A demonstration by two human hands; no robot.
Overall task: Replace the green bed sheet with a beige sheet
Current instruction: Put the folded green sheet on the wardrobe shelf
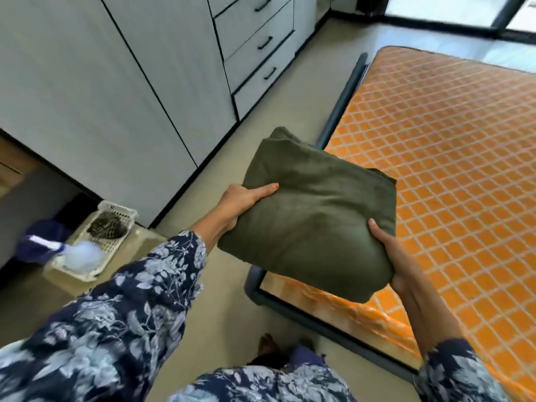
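Green sheet (313, 216): off bare mattress (452, 158), folded, clamped between left hand (243, 203) and right hand (390, 256). Beige sheet: unseen, unlaid.

1 head-worn wide-angle view — looks forward and down, close on hands, bed corner (261, 288) — floor beyond.

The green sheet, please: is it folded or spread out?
Folded: the green sheet is a compact bundle gripped by the left hand and right hand, beside the bare orange mattress.
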